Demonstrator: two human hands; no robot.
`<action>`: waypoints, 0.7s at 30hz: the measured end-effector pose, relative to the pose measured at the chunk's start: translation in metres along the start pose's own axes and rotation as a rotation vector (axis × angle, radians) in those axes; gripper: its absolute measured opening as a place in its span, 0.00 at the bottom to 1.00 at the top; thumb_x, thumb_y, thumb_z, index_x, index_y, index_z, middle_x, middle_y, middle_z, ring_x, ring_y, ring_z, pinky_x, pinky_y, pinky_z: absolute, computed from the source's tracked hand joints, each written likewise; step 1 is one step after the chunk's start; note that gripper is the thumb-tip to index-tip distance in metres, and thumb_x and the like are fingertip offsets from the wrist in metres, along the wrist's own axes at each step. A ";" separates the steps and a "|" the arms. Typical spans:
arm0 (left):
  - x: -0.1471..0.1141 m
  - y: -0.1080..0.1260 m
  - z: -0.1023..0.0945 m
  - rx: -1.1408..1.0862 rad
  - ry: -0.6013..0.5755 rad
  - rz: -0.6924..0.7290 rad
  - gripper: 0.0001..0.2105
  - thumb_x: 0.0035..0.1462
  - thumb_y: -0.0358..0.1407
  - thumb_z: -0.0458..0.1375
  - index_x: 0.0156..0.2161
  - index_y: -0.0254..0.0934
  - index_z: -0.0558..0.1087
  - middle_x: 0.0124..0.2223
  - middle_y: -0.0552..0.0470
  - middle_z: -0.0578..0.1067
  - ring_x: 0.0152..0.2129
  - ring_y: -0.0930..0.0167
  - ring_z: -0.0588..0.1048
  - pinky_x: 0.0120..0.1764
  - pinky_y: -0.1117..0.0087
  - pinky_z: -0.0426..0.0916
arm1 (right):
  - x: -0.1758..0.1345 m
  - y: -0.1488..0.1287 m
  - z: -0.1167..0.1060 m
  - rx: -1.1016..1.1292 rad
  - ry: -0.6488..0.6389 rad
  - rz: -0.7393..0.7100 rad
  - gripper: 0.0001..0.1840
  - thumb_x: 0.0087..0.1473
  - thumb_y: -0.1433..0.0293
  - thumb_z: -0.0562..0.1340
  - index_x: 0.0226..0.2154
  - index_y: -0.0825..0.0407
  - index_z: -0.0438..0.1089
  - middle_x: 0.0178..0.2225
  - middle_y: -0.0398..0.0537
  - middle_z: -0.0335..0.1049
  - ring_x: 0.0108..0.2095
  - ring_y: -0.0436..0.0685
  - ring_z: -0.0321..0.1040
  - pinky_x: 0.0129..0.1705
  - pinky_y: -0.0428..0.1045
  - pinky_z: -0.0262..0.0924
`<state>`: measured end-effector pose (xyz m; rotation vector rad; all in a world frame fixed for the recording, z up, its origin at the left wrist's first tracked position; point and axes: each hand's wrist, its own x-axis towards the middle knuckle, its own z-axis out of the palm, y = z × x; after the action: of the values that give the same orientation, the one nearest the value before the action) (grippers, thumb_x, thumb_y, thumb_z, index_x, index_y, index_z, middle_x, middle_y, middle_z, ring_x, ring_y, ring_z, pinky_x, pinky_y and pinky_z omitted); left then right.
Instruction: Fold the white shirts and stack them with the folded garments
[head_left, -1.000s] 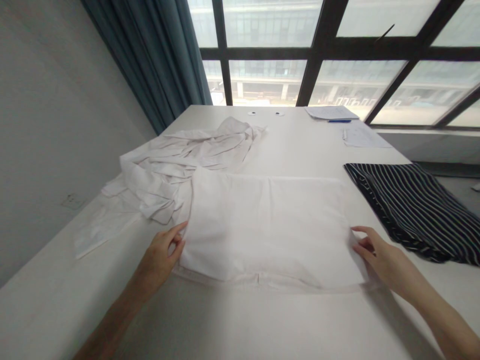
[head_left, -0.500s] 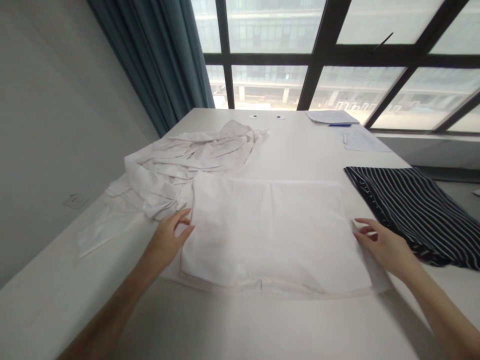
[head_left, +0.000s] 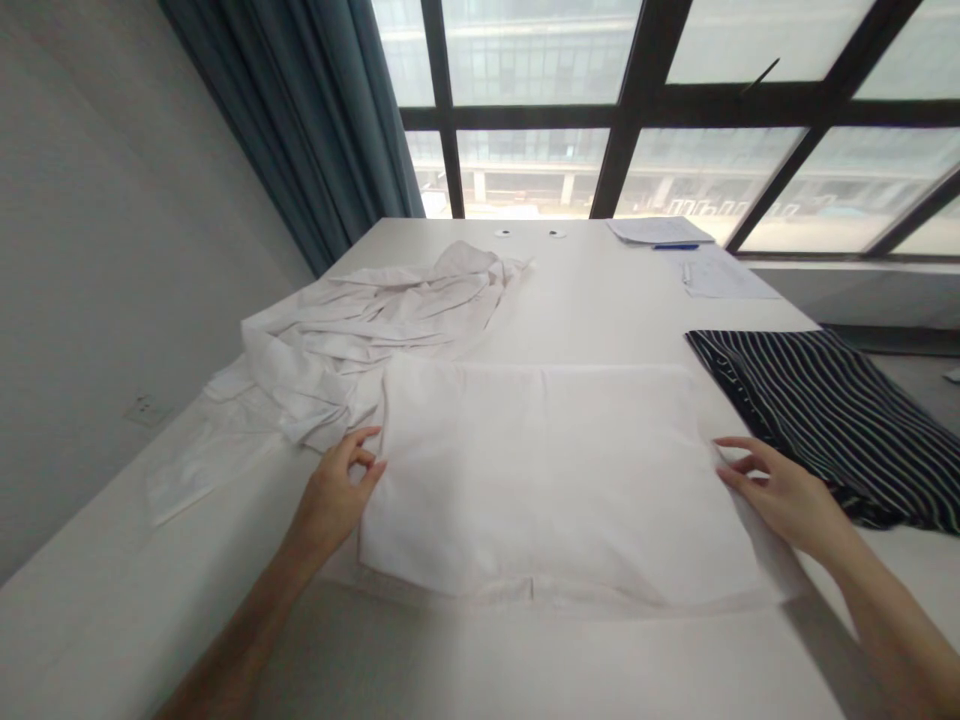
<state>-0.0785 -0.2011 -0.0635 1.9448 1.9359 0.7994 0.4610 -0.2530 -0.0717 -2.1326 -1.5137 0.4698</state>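
Observation:
A folded white garment (head_left: 540, 480) lies flat in front of me, with a thin, paler layer sticking out past its side and near edges. My left hand (head_left: 337, 495) is closed at the garment's left edge, thumb and fingertips pinching it. On the opposite side my right hand (head_left: 784, 490) grips the right edge between thumb and fingers. Just beyond the left hand, a crumpled heap of white cloth (head_left: 375, 320) reaches the folded garment's far left corner. A black-and-white striped cloth (head_left: 840, 410) lies to the right of my right hand.
All of this rests on a white table (head_left: 585, 310). A clear plastic bag (head_left: 202, 465) lies at the left. Papers (head_left: 652, 231) and a blue pen (head_left: 675, 246) are at the far right. A blue curtain (head_left: 315, 130) and windows stand behind the table.
The folded garment has come slightly nearer to me, and its right side has shifted a little to the right along with my right hand. Both hands stay at its edges.

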 end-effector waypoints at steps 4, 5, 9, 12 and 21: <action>-0.001 -0.001 -0.002 -0.007 -0.027 -0.020 0.21 0.54 0.41 0.53 0.52 0.37 0.69 0.31 0.53 0.74 0.33 0.66 0.75 0.41 0.65 0.69 | 0.000 0.002 -0.002 -0.009 -0.015 0.018 0.28 0.43 0.50 0.60 0.44 0.49 0.71 0.30 0.48 0.74 0.29 0.62 0.72 0.34 0.54 0.61; -0.001 -0.001 -0.002 -0.008 -0.031 -0.022 0.21 0.53 0.42 0.53 0.51 0.37 0.69 0.31 0.53 0.74 0.33 0.66 0.75 0.41 0.66 0.69 | 0.000 0.002 -0.002 -0.010 -0.015 0.020 0.28 0.43 0.51 0.60 0.44 0.48 0.71 0.30 0.48 0.74 0.29 0.62 0.72 0.34 0.54 0.61; -0.001 -0.001 -0.004 -0.006 -0.039 -0.024 0.20 0.53 0.42 0.54 0.51 0.38 0.70 0.31 0.54 0.74 0.31 0.67 0.75 0.38 0.68 0.69 | -0.001 0.005 -0.003 -0.022 -0.001 0.006 0.27 0.44 0.50 0.60 0.43 0.48 0.72 0.29 0.48 0.74 0.27 0.62 0.72 0.32 0.54 0.61; -0.002 0.000 -0.005 0.004 -0.043 -0.017 0.20 0.53 0.42 0.54 0.50 0.39 0.70 0.31 0.54 0.74 0.31 0.67 0.74 0.38 0.68 0.69 | -0.001 0.007 -0.003 -0.027 0.009 -0.005 0.26 0.45 0.50 0.60 0.43 0.47 0.72 0.29 0.47 0.74 0.25 0.62 0.71 0.31 0.54 0.61; -0.001 0.003 -0.005 0.184 0.124 0.211 0.18 0.55 0.41 0.53 0.48 0.36 0.71 0.33 0.48 0.77 0.43 0.58 0.73 0.51 0.56 0.64 | -0.009 -0.022 -0.004 -0.082 0.141 -0.049 0.26 0.50 0.50 0.54 0.41 0.52 0.72 0.34 0.55 0.73 0.27 0.60 0.67 0.33 0.55 0.61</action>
<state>-0.0788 -0.2034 -0.0576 2.2899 1.9573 0.8396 0.4436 -0.2561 -0.0559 -2.1363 -1.5248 0.2384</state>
